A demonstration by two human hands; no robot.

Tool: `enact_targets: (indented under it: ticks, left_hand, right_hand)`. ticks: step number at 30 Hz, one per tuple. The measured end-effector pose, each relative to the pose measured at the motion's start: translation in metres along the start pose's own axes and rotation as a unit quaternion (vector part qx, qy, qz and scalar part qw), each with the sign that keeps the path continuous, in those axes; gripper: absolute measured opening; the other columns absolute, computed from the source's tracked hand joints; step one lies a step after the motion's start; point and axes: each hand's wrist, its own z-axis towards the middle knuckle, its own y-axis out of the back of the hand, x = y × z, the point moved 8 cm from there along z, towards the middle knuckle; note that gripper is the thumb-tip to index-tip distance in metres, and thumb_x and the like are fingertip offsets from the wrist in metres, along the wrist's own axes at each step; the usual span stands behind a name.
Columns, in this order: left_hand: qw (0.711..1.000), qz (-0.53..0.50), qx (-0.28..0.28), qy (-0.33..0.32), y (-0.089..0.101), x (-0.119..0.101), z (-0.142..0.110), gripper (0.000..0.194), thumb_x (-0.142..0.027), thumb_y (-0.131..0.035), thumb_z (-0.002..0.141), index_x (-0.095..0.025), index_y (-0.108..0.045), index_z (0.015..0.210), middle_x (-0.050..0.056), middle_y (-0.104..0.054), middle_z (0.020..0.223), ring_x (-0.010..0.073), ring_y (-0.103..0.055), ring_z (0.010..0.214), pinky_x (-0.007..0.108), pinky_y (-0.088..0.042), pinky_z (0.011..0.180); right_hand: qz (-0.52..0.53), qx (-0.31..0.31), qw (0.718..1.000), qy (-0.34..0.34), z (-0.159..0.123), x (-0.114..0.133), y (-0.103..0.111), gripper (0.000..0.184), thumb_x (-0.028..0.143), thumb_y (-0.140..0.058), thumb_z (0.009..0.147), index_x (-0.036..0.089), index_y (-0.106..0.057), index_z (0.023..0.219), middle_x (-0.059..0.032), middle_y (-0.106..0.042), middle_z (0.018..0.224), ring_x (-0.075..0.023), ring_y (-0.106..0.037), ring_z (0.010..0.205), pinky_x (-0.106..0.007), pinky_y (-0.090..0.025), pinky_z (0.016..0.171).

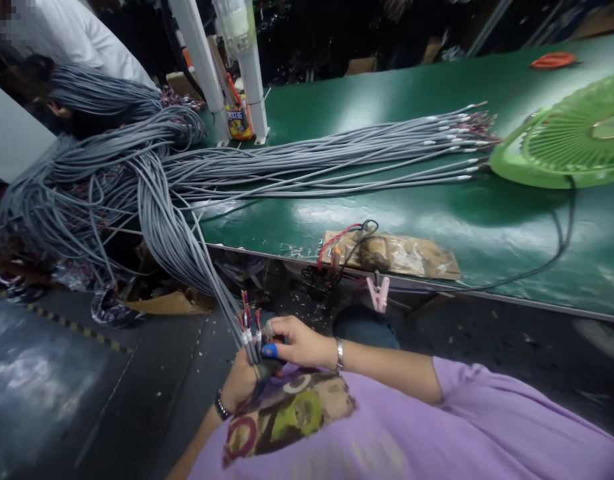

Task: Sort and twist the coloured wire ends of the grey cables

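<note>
Close to my body, my left hand (241,379) is closed around the ends of several grey cables (252,348). White bands wrap these ends, and thin coloured wires fan out above them. My right hand (297,343) is at the same ends from the right, its fingers pinched together. Blue wrapping covers the thumb, and what lies between the fingertips is hidden. From the held ends the cables run up and left into a thick grey cable bundle (159,220) that hangs over the table edge.
More grey cables (337,150) lie along the green table (487,223) toward a green fan (551,143). A wooden board (417,257) with wires and a pink clip (378,292) sit at the near edge. White posts (257,93) stand behind. A person in a white shirt (81,37) is at upper left.
</note>
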Motion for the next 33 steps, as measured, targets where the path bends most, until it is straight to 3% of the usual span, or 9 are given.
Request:
enact_targets:
  ticks: [4,8,11,15,21,27,30,33]
  left_hand:
    - [0.999,-0.017,-0.022,-0.016,0.014,0.011,0.001,0.036,-0.040,-0.081,0.063,-0.012,-0.068,0.081,0.005,-0.067,0.061,0.0211,-0.067,0.062,0.031,-0.054,0.062]
    - [0.997,-0.011,-0.058,-0.041,0.012,0.006,0.001,0.041,-0.052,-0.073,0.070,-0.012,-0.067,0.076,0.007,-0.068,0.060,0.0201,-0.067,0.059,0.030,-0.053,0.058]
    - [0.998,0.009,-0.053,-0.035,-0.005,-0.005,-0.001,0.048,-0.061,-0.069,0.069,-0.013,-0.065,0.070,0.008,-0.067,0.057,0.0202,-0.067,0.056,0.028,-0.052,0.054]
    - [0.999,0.030,-0.012,-0.040,-0.033,-0.019,-0.006,0.053,-0.066,-0.070,0.063,-0.014,-0.063,0.064,0.007,-0.065,0.052,0.0201,-0.066,0.053,0.028,-0.051,0.050]
    - [0.994,0.075,0.036,-0.066,-0.074,-0.030,-0.004,0.047,-0.059,-0.076,0.061,-0.015,-0.060,0.066,0.003,-0.065,0.052,0.0154,-0.062,0.047,0.024,-0.049,0.047]
    - [0.992,0.086,0.078,-0.051,-0.124,-0.045,0.006,0.052,-0.056,-0.084,0.047,-0.015,-0.057,0.066,0.000,-0.061,0.048,0.0119,-0.056,0.041,0.024,-0.049,0.045]
    - [0.990,0.098,0.074,-0.065,-0.137,-0.053,0.008,0.053,-0.059,-0.083,0.047,-0.015,-0.056,0.060,0.001,-0.061,0.047,0.0111,-0.055,0.040,0.023,-0.048,0.043]
    - [0.989,0.093,0.037,-0.105,-0.138,-0.062,0.009,0.053,-0.063,-0.079,0.050,-0.015,-0.057,0.059,0.001,-0.061,0.048,0.0110,-0.055,0.041,0.023,-0.048,0.044]
  right_hand:
    - [0.076,-0.007,0.995,-0.065,0.002,-0.021,-0.006,0.036,0.051,-0.065,0.078,0.018,-0.056,0.070,0.0037,-0.049,0.063,-0.0104,-0.046,0.057,-0.024,-0.039,0.053]
    - [0.225,-0.059,0.963,-0.135,-0.007,-0.037,-0.003,0.040,0.053,-0.073,0.069,0.020,-0.051,0.075,0.0069,-0.051,0.056,-0.0102,-0.048,0.050,-0.025,-0.041,0.052]
    - [0.247,-0.109,0.949,-0.162,-0.019,-0.039,0.010,0.043,0.048,-0.080,0.062,0.018,-0.052,0.072,0.0060,-0.053,0.060,-0.0089,-0.046,0.054,-0.024,-0.039,0.055]
    - [0.229,-0.114,0.951,-0.173,-0.040,-0.025,0.026,0.043,0.053,-0.079,0.062,0.017,-0.057,0.070,0.0040,-0.055,0.063,-0.0094,-0.044,0.058,-0.025,-0.036,0.056]
    - [0.183,-0.140,0.959,-0.162,-0.075,0.000,0.056,0.042,0.054,-0.078,0.061,0.017,-0.063,0.073,0.0031,-0.056,0.064,-0.0102,-0.043,0.059,-0.026,-0.036,0.059]
    - [0.171,-0.180,0.956,-0.159,-0.100,0.020,0.088,0.041,0.048,-0.083,0.053,0.017,-0.060,0.067,0.0025,-0.057,0.062,-0.0109,-0.044,0.059,-0.026,-0.034,0.057]
    - [0.191,-0.209,0.945,-0.166,-0.107,0.024,0.098,0.037,0.043,-0.082,0.052,0.017,-0.058,0.064,0.0037,-0.054,0.059,-0.0095,-0.040,0.055,-0.025,-0.031,0.054]
    - [0.223,-0.244,0.930,-0.163,-0.111,0.024,0.102,0.036,0.043,-0.080,0.054,0.018,-0.055,0.061,0.0060,-0.048,0.053,-0.0081,-0.035,0.051,-0.025,-0.028,0.051]
